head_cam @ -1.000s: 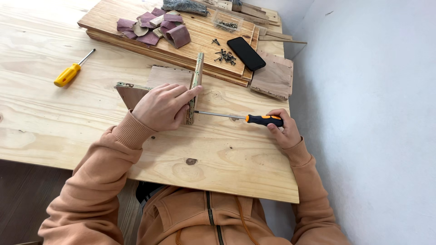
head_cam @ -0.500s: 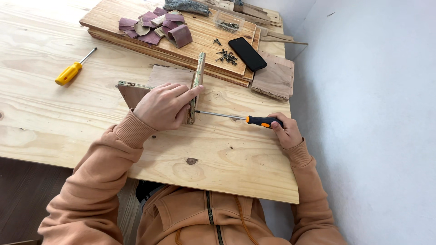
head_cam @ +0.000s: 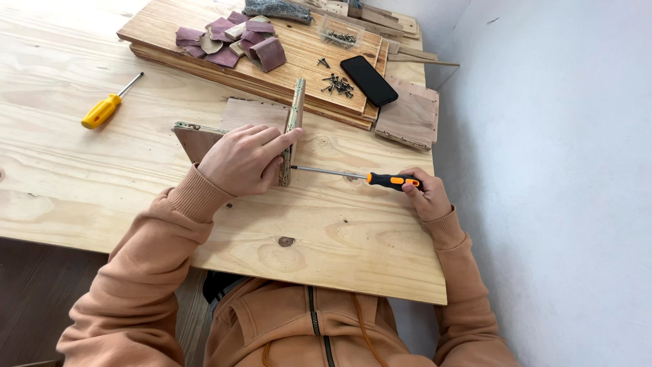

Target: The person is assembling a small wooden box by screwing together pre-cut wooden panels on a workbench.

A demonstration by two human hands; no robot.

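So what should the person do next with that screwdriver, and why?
Probably keep turning it with steady inward pressure: the right hand grips the black-and-orange screwdriver, its tip meets the upright plywood panel, and the left hand braces that panel.
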